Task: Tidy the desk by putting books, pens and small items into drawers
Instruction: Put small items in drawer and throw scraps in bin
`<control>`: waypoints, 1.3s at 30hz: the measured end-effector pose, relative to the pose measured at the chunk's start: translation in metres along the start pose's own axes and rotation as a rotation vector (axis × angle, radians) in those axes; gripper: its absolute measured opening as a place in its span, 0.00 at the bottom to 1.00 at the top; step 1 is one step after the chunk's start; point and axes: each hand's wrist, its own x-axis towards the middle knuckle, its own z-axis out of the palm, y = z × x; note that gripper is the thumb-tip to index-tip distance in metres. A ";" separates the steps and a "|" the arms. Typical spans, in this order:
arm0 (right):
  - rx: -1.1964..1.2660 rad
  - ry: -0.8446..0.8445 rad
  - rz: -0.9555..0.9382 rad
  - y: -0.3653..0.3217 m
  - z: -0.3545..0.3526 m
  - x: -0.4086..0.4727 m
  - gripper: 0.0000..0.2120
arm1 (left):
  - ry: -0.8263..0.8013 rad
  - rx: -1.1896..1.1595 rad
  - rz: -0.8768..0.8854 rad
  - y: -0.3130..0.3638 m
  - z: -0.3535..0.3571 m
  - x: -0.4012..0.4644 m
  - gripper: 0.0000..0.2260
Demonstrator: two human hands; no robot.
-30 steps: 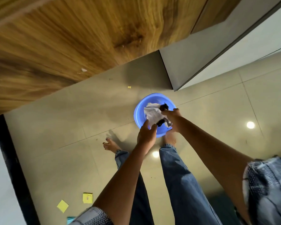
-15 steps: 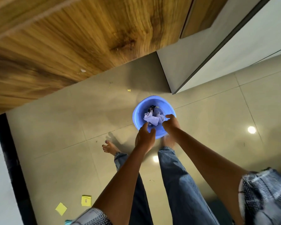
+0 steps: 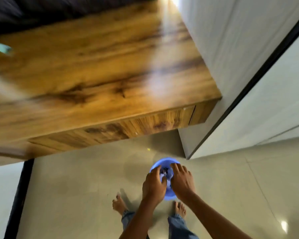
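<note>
A blue plastic basin (image 3: 160, 163) stands on the tiled floor in front of my bare feet. Crumpled white paper (image 3: 169, 175) and some small dark bits lie inside it, mostly hidden by my hands. My left hand (image 3: 154, 185) hovers over the basin's left side with its fingers apart and curved down, nothing in it. Over the right side my right hand (image 3: 181, 181) is spread flat, also holding nothing. The wooden desk (image 3: 110, 69) fills the upper left, with its drawer front (image 3: 110, 132) shut.
A blurred teal object (image 3: 3, 48) lies on the desk's far left. A white cabinet or wall (image 3: 248, 57) with a black edge rises on the right, close behind the basin. A yellow scrap (image 3: 148, 149) lies on the floor. A black strip (image 3: 19, 195) runs down the left.
The crumpled paper held above the basin a second ago now lies inside it, let go by both hands. The view has tilted up, showing the desk top.
</note>
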 end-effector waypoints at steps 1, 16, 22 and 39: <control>-0.012 0.007 -0.062 -0.008 -0.008 -0.002 0.17 | 0.030 0.015 0.028 0.000 -0.010 -0.006 0.21; -0.160 0.184 -0.846 -0.195 -0.084 -0.021 0.23 | 0.675 0.023 0.229 -0.014 -0.177 -0.078 0.23; -0.144 0.262 -0.953 -0.276 -0.090 -0.023 0.19 | 0.803 0.041 0.232 -0.033 -0.249 -0.091 0.22; -0.070 0.419 -0.869 -0.493 -0.021 -0.003 0.24 | 0.822 0.035 0.328 -0.167 -0.431 -0.070 0.27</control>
